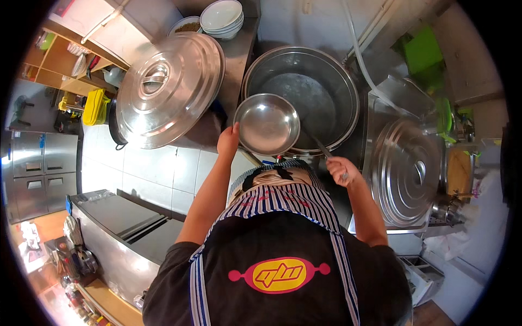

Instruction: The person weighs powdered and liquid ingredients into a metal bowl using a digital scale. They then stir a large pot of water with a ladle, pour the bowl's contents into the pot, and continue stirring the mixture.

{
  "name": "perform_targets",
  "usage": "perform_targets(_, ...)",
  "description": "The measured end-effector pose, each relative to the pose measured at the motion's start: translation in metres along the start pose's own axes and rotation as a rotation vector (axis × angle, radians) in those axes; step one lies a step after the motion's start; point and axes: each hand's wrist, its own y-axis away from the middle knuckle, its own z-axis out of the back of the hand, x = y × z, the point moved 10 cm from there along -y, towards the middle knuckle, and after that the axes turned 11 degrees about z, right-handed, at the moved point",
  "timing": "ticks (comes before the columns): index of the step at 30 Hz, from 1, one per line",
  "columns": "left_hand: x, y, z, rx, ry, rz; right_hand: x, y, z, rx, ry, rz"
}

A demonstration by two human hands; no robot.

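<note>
A shallow round stainless steel bowl [267, 124] is gripped at its left rim by my left hand [228, 142], over the near left edge of a large metal stockpot [350, 110]. My right hand [342, 170] is closed around the metal handle [321, 146] of a utensil that reaches into the pot; its lower end is hidden behind the bowl's right side or in the dark contents. The pot stands uncovered. Left of it, a big domed stainless steel lid [183, 85] with a loop handle rests against the counter.
Stacked white bowls [222, 18] stand on the counter behind the lid, beside a bowl of brownish food [188, 27]. To the right, another large lidded metal vessel [408, 175] sits by a hanging pale hose [359, 53]. A steel worktop unit [118, 228] stands at the lower left.
</note>
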Motion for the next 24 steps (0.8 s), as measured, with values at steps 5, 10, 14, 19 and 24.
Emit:
perform_targets(5,-0.018,-0.010,-0.013,-0.018,-0.023,0.007,-0.026,0.045,0.011,0.107,0.176,0.137)
perform_targets(10,-0.039,-0.019,-0.031,-0.049,-0.127,0.008,-0.031,0.090,-0.017,-0.022,0.490,0.467)
perform_targets(14,-0.052,-0.029,-0.049,-0.004,-0.197,-0.021,-0.043,0.118,-0.024,-0.045,0.643,0.545)
perform_targets(19,-0.063,-0.037,-0.069,0.035,-0.270,-0.082,-0.076,0.149,-0.021,-0.174,0.646,0.596)
perform_targets(24,-0.039,-0.050,-0.088,0.079,-0.324,-0.066,-0.101,0.165,-0.018,-0.277,0.713,0.531)
